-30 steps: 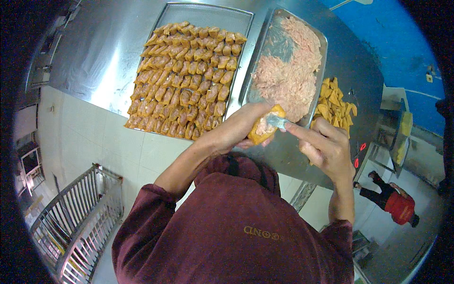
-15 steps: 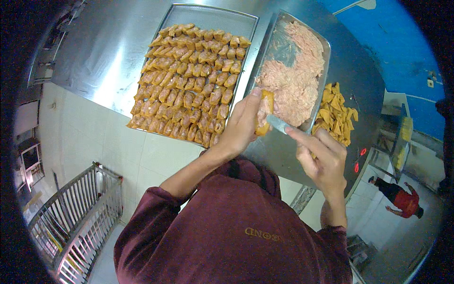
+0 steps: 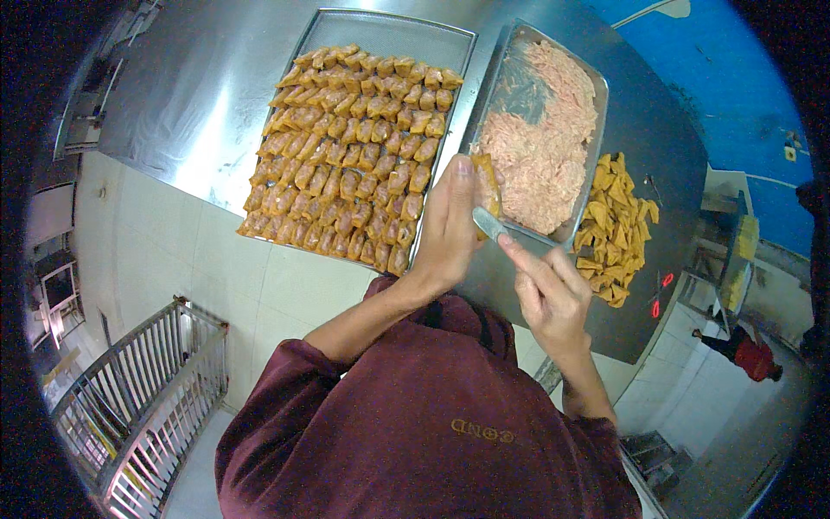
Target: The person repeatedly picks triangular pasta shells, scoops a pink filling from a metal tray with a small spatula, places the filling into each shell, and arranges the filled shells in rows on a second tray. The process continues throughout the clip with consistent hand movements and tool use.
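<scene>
Head view: the left hand [image 3: 451,212] has its grip around a yellow wrapper [image 3: 488,177], just beside the pan [image 3: 603,117] of pale mince [image 3: 538,160], seemingly to keep filling close and the spatula [image 3: 490,224] within reach. The right hand's [image 3: 553,298] grip holds that spatula, index finger extended; left fingers point away from the body, and both forearms converge over the table [image 3: 670,164].

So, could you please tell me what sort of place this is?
Probably a commercial kitchen or small food workshop: a broad, shiny grey metal table bears a rectangular silver metal tray with many rows of golden-brown filled pockets, and a rectangular metal pan of pale pink, minced-looking filling.
</scene>
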Available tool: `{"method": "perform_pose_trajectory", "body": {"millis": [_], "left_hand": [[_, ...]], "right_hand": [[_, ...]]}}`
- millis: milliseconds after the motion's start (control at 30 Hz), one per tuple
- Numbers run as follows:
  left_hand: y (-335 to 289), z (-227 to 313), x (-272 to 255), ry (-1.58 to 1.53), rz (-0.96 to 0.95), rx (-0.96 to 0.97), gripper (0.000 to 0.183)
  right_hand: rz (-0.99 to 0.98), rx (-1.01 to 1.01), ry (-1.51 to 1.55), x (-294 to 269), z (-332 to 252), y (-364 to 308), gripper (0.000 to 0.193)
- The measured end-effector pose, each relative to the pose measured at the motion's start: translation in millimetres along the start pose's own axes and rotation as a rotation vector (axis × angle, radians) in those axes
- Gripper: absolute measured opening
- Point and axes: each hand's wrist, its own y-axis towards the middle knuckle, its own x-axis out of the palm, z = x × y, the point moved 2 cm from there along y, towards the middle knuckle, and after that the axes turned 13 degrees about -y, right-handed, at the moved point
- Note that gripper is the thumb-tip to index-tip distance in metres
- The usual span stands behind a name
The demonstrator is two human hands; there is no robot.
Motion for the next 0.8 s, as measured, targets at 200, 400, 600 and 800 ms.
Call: {"method": "perform_pose_trajectory", "body": {"millis": [200, 400, 600, 800], "left_hand": [[12.4, -7.3, -12.3, 0.02, 0.111, -0.091, 0.052], [42.7, 5.6, -47.9, -0.088, 0.092, -0.207, 0.039], [170.1, 35.3, -166.9, 0.173, 0.193, 0.1, 0.046], [306.6, 82.4, -325.4, 0.418, 0.471, 0.235, 0.056]], "right_hand": [[0.017, 0.044, -0.009, 5.5, 2.6, -7.0, 0.054], [-0.084, 0.119, 0.092, 17.0, 3.3, -4.3, 0.05], [-0.104, 0.269, 0.119, 19.0, 24.1, -11.3, 0.044], [-0.134, 0.441, 0.108, 23.3, 44.8, -25.8, 0.038]]}}
